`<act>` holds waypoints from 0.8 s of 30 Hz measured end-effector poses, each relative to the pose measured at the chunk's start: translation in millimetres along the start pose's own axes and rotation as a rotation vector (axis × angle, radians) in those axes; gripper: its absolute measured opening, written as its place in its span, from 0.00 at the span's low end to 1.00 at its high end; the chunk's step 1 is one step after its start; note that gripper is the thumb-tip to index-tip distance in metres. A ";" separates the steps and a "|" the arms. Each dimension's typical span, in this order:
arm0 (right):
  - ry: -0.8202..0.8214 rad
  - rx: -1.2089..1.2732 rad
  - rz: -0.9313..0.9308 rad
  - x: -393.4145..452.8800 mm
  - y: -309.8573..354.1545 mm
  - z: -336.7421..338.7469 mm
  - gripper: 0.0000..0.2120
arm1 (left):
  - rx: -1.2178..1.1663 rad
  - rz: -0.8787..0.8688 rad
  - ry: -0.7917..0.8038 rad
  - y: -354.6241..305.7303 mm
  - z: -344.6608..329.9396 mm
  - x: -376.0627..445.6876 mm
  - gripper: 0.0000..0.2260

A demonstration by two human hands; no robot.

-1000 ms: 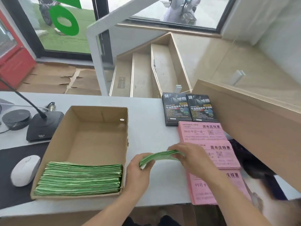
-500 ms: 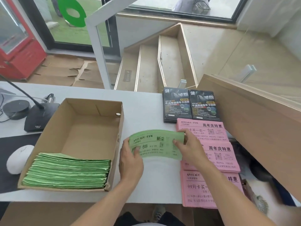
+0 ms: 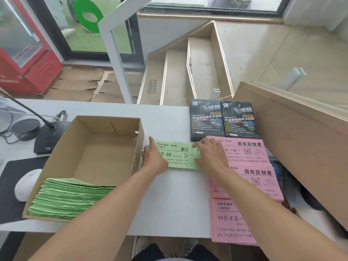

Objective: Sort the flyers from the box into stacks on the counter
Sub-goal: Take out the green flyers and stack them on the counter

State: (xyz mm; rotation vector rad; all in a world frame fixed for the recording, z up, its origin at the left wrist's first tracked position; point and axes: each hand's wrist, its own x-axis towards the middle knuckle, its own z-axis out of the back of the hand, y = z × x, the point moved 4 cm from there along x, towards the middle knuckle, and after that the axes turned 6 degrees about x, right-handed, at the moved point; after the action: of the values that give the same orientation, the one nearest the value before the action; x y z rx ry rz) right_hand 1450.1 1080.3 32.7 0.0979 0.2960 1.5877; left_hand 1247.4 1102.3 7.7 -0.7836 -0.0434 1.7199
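The left hand (image 3: pixel 155 159) and right hand (image 3: pixel 211 155) lie open, fingers spread. Both press flat on the green flyers (image 3: pixel 178 157) on the counter (image 3: pixel 169 200), gripping nothing.

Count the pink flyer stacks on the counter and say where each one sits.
3, in a column along the counter's right side: far pink stack just below the black flyers, middle pink stack, near pink stack at the front edge. The right arm partly covers all three.

A bare strip of desk (image 3: pixel 169 200) runs between the cardboard box (image 3: pixel 138 147) on the left and the pink flyer stacks (image 3: pixel 263 174) on the right. Black flyers (image 3: pixel 207 119) block its far right end, a wooden partition (image 3: pixel 301 140) walls off the right side, and green flyers (image 3: pixel 177 159) lie across the strip's middle.
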 end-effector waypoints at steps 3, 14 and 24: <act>0.103 -0.047 0.154 -23.0 10.3 -13.1 0.23 | 0.121 -0.077 0.026 3.7 -5.2 -3.5 0.47; 0.023 -0.110 0.075 -21.9 1.1 -24.8 0.27 | 0.114 -0.109 -0.079 -2.7 -3.2 -12.8 0.43; -0.241 0.435 0.232 -19.6 106.5 34.9 0.08 | -0.359 -0.457 -0.497 29.3 94.9 -93.9 0.23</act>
State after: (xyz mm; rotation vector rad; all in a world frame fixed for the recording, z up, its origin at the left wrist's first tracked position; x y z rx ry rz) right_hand 1356.3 1064.0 95.1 0.6751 0.4488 1.6975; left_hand 1181.7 1045.5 113.3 -0.5265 -0.8269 1.4393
